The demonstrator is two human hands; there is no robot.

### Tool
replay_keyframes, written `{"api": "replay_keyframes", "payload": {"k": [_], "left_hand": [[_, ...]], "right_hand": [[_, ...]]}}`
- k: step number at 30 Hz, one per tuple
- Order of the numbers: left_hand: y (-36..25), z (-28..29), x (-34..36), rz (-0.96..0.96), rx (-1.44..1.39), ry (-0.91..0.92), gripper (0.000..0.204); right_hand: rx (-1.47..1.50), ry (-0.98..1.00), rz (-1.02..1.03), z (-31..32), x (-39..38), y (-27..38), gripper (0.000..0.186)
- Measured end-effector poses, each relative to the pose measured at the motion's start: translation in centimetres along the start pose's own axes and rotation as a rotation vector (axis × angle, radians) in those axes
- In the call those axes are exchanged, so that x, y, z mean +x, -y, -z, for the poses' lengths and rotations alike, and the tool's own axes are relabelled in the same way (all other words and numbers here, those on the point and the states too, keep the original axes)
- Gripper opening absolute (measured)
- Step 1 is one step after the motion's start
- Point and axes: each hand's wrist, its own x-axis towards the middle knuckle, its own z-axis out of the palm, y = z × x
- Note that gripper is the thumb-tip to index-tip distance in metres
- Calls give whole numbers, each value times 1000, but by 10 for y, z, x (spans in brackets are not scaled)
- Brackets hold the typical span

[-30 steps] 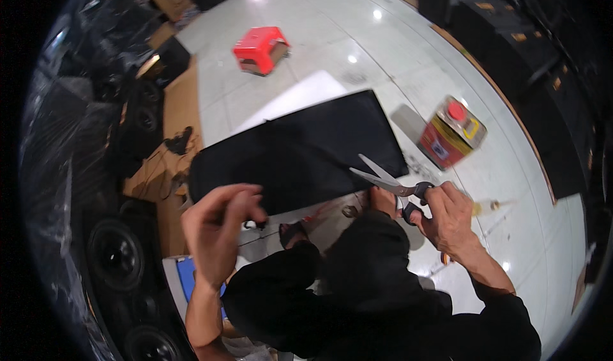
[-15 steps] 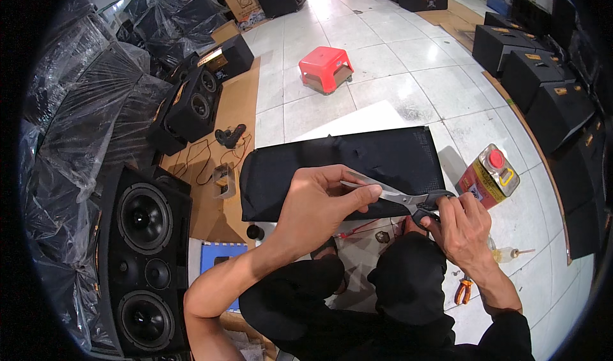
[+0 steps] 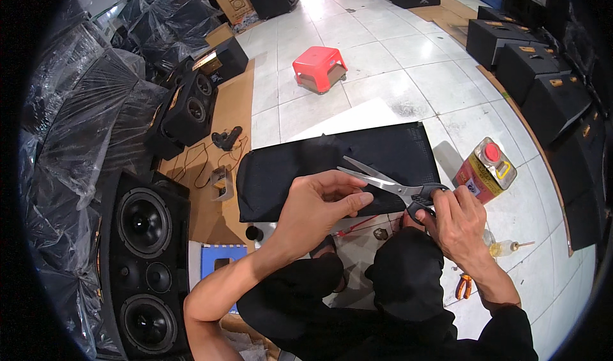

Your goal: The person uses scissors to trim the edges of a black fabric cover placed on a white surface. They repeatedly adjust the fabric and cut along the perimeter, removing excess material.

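My right hand [image 3: 458,223] grips a pair of scissors [image 3: 408,192] by its black handles. Their steel blades are spread apart and point left. Close to the blade tips is my left hand [image 3: 316,211], its fingers bent and a gap between thumb and forefinger; I see nothing held in it. Under both hands lies a long black fabric-covered panel [image 3: 287,169], with mesh-like dots showing near its right end. Right of the panel stands a metal can [image 3: 486,169] with a red cap and yellow handle.
Orange-handled pliers [image 3: 463,287] and a small clear bottle [image 3: 504,249] lie at right. A large speaker [image 3: 147,271] stands at left, near a black drill-like tool [image 3: 227,137] on cardboard. Farther off is a red stool [image 3: 319,68]; black boxes [image 3: 559,99] line the right side.
The scissor blades have opened from nearly closed. My left thumb and forefinger have come away from the blades and parted. The view has shifted slightly.
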Motion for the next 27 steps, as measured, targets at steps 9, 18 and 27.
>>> {"api": "replay_keyframes", "payload": {"k": [9, 18, 27], "left_hand": [[6, -1, 3, 12, -15, -5, 18], [1, -4, 0, -106, -76, -81, 20], [1, -3, -2, -92, -116, -57, 17]], "right_hand": [[5, 9, -2, -1, -1, -1, 34], [16, 27, 4, -1, 0, 1, 34], [6, 28, 16, 0, 0, 0, 35]]}}
